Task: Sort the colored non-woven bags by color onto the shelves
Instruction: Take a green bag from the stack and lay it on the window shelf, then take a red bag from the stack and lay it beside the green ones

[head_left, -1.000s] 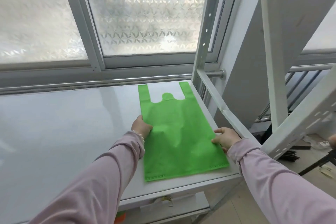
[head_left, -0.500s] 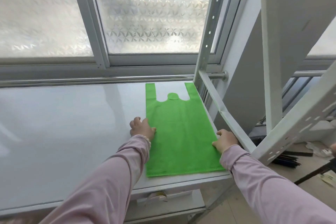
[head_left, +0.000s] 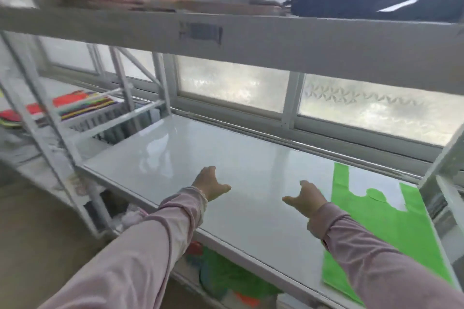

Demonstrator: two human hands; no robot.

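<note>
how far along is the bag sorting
Done: one green bag lies flat at the right end of the white shelf. In hand: nothing; the left hand and right hand hover open over the shelf. Left: a mixed-colour stack sits on the neighbouring rack to the left, apparently unsorted.

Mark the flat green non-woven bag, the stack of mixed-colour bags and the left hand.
Flat green non-woven bag (head_left: pixel 391 227): head view, on the bag body below the handle cut-out.
Stack of mixed-colour bags (head_left: pixel 82 105): head view, on the striped front edges.
Left hand (head_left: pixel 209 184): head view, on the back of the hand.
</note>
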